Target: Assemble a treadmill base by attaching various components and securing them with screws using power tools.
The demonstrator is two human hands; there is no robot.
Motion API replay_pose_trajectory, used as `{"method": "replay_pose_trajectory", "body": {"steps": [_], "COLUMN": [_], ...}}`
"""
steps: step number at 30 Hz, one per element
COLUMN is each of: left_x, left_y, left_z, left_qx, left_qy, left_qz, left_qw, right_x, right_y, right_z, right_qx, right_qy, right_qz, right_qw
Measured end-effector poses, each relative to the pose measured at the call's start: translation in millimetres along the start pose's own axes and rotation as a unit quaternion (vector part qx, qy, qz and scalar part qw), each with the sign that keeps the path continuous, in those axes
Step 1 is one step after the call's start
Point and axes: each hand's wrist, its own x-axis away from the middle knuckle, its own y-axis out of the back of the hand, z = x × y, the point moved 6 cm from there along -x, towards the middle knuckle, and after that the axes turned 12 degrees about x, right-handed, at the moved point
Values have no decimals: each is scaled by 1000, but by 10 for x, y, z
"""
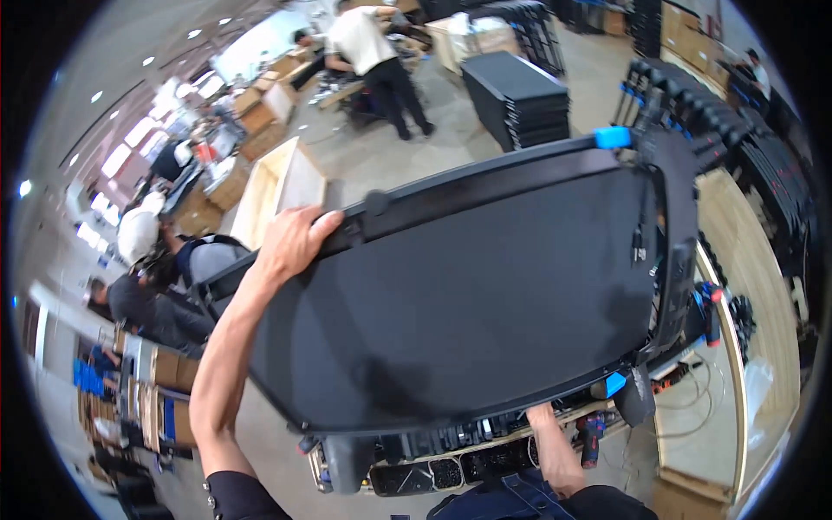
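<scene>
A long black treadmill with a flat dark belt spans the middle of the view, its left end nearer the floor area where people sit. My left hand is closed over the far side rail, thumb on top. At the near edge, my right hand grips from below, its fingers hidden under the frame. Blue pieces wrap the rail near the right end. A power cord with a plug hangs at that end.
Beneath the near edge is a bench with black parts trays and a power drill. A wooden-edged table stands at right. Stacked black decks and a wooden crate lie beyond. Co-workers are at the back and left.
</scene>
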Motion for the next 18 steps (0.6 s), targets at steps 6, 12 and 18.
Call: {"method": "replay_pose_trajectory", "body": {"steps": [6,12,18], "left_x": [-9,155,414], "left_y": [-1993,-3258,-2728], "left_z": [1096,1283,879], "left_qx": [69,144,126], "left_qy": [108,187,72], "left_qz": [149,179,-20], "left_qw": [980,955,989], "right_x": [951,1395,1073], "right_y": [15,282,154], "right_z": [-1084,-1618,-1571], "right_qx": [43,76,47], "right_qy": [-141,-234,-272], "right_qz": [0,27,87], "right_qw": [989,969,957]}}
